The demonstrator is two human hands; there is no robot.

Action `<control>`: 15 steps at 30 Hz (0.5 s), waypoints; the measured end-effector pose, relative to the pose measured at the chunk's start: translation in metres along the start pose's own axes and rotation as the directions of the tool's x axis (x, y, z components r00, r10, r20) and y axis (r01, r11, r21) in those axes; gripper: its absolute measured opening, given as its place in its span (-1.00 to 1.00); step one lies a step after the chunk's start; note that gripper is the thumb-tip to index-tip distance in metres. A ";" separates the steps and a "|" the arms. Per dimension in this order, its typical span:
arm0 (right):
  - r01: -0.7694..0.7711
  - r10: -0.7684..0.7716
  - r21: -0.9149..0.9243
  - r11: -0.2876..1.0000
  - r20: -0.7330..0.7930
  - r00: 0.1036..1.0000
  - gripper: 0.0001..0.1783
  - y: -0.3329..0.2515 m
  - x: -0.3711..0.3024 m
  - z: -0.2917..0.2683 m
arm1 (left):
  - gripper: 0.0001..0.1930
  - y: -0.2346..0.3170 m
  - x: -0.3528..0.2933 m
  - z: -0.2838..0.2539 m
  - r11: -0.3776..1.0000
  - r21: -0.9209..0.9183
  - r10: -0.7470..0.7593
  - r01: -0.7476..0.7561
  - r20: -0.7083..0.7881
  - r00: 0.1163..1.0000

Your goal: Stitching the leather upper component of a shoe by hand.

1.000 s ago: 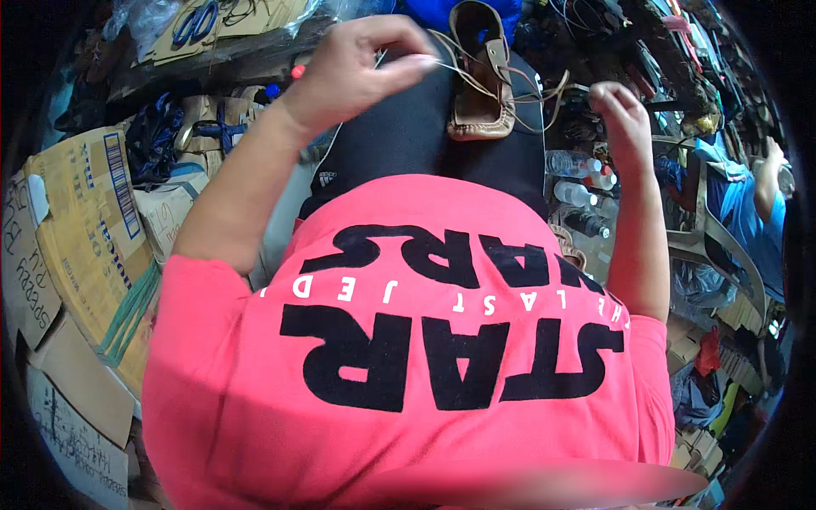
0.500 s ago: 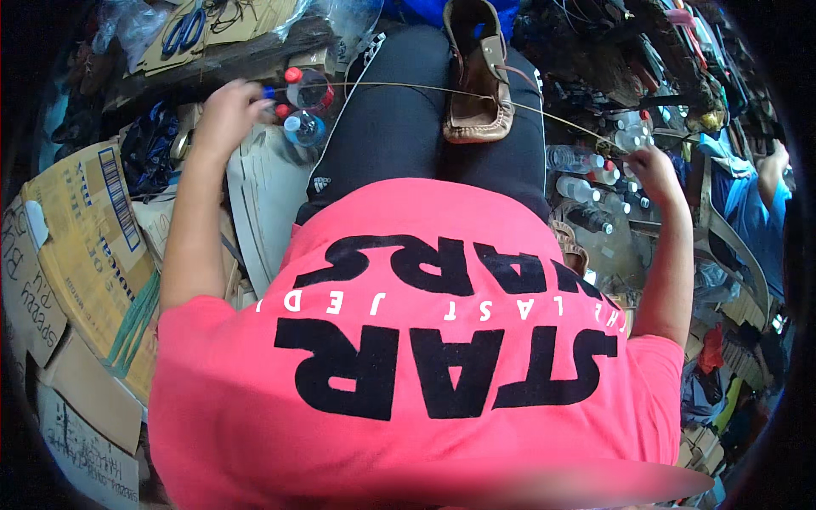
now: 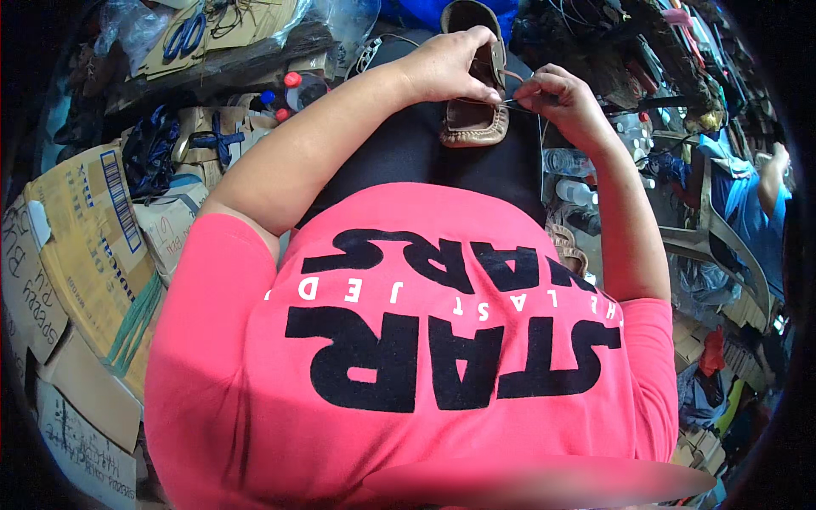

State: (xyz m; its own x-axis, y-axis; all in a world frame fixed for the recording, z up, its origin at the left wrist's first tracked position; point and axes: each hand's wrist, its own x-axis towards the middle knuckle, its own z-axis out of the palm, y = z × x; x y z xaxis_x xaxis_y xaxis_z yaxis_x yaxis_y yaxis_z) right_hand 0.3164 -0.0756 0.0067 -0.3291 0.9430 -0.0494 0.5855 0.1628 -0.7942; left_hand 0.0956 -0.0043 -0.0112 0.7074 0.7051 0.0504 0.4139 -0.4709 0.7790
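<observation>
item, one shoe (image 3: 473,127): tan-brown leather, moccasin form, placed on your lap over your dark trousers (image 3: 382,127), near the top of the view. its long axis runs almost straight out from your body; the toe, with its gathered and stitched rim, points back toward your torso, and the heel end points away from you, near the upper edge of the view. sole not visible.

item, your left hand (image 3: 449,70): laid across the middle of the shoe from its left side, thumb and forefinger spread apart over the opening. the remaining fingers are hidden, so you cannot tell from here how firmly it grips.

item, your right hand (image 3: 552,92): just beside the shoe's right edge, thumb and forefinger pinching a thin pale strand (image 3: 509,103) (lace end or needle, too small to say).

item, one lace (image 3: 513,75): reddish brown, a short length showing between the shoe's right edge and your right hand; the rest of its path is hard to trace behind your fingers.

surroundings: blue-handled scissors (image 3: 185,36) on cardboard at upper left; clear bottles (image 3: 574,163) to the right of your leg; a large yellowish carton (image 3: 81,229) at your left; a second brown stitched piece (image 3: 569,248) by your right side, partly covered by your pink shirt (image 3: 408,425); a co-worker in blue (image 3: 748,208), cut off at the dark right rim.
</observation>
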 end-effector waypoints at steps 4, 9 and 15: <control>-0.010 0.011 -0.023 1.000 0.052 0.999 -0.87 0.005 0.002 -0.002 | -0.62 -0.004 0.005 0.005 1.000 -0.027 -0.001 0.004 0.116 0.993; 0.090 -0.084 -0.091 0.992 0.073 0.994 -0.87 0.009 0.007 -0.003 | -0.70 -0.010 0.007 0.009 0.973 -0.221 -0.022 0.061 0.172 0.985; 0.070 -0.071 0.095 0.993 0.000 0.997 -0.89 0.017 -0.001 0.012 | -0.77 -0.012 0.009 0.013 0.910 -0.378 -0.077 0.170 0.248 0.966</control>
State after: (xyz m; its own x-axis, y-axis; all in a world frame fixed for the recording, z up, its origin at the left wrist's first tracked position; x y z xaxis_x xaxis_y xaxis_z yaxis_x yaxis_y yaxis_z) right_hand 0.3184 -0.0776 -0.0141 -0.3700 0.9290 0.0067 0.4877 0.2003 -0.8497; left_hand 0.1044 0.0010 -0.0281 0.7935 0.5854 -0.1666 0.2804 -0.1087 0.9537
